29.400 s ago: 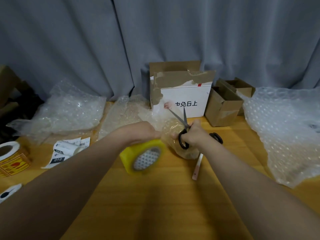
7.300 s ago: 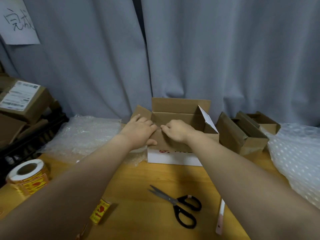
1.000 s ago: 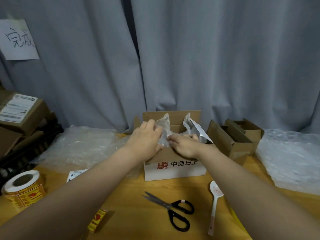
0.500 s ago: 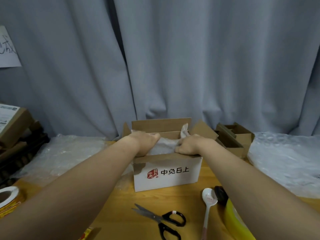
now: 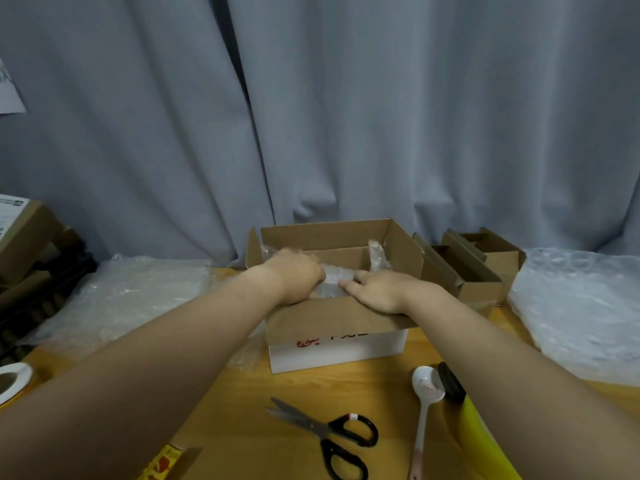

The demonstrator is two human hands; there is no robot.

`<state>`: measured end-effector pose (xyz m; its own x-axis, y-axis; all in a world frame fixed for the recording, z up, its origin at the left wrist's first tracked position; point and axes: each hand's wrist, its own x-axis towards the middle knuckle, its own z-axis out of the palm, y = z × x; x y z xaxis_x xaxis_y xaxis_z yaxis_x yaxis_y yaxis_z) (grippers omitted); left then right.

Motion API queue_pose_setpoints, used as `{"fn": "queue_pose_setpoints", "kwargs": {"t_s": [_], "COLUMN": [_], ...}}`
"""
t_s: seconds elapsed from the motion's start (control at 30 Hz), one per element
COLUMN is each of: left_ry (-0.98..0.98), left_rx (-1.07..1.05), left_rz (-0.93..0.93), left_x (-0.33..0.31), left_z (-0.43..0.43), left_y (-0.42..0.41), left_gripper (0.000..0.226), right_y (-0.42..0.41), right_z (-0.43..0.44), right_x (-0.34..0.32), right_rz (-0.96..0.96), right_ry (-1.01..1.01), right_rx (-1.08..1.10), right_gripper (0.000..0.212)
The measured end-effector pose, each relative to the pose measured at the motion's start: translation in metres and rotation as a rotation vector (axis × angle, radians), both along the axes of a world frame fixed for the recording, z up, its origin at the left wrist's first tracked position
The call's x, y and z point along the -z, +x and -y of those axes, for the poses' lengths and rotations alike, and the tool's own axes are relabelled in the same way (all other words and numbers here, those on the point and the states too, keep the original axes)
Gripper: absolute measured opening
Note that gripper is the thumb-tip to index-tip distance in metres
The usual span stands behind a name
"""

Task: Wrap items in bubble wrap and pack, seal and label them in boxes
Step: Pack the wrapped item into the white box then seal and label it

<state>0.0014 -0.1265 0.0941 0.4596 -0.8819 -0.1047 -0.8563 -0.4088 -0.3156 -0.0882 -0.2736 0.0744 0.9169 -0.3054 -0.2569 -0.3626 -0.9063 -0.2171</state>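
Both hands press the bubble-wrapped bundle (image 5: 332, 282) inside the box (image 5: 337, 348), left hand (image 5: 298, 278) at 9 o'clock with fingers curled onto it, right hand (image 5: 377, 291) at 3 o'clock with fingers flat.

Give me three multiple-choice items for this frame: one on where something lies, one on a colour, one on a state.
1. Where do the scissors lie?
A. inside the open box
B. on the table, nearer the camera than the box
C. on the bubble wrap at the right

2. What colour are the scissor handles?
A. black
B. red
C. yellow

3. How do the open box's top flaps stand?
A. taped shut
B. folded shut, untaped
C. open

Answers:
1. B: the scissors rest on the table, in front of the open box.
2. A: both handle loops are black.
3. C: the flaps stand out, and the left hand and right hand press the bubble wrap inside.
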Motion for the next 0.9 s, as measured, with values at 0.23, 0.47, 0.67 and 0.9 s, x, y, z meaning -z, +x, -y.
{"fn": "queue_pose_setpoints", "kwargs": {"t_s": [0.23, 0.47, 0.67, 0.9], "left_ry": [-0.07, 0.23, 0.124, -0.367], "left_rx": [-0.394, -0.407, -0.337, -0.117], "left_rz": [-0.747, -0.598, -0.572, -0.044], "left_x": [0.0, -0.003, -0.001, 0.005], "left_z": [-0.001, -0.003, -0.026, -0.042], "left_y": [-0.017, -0.025, -0.028, -0.052], "left_gripper": [0.058, 0.11, 0.103, 0.102], "right_y": [0.003, -0.023, -0.039, -0.046], "right_z": [-0.004, -0.009, -0.027, -0.028], "right_x": [0.002, 0.006, -0.004, -0.009], "right_rz": [-0.006, 0.167, 0.301, 0.388], "right_ry": [0.042, -0.166, -0.304, -0.294], "right_rx": [0.04, -0.027, -0.02, -0.016], "right_gripper": [0.063, 0.057, 0.074, 0.065]}}
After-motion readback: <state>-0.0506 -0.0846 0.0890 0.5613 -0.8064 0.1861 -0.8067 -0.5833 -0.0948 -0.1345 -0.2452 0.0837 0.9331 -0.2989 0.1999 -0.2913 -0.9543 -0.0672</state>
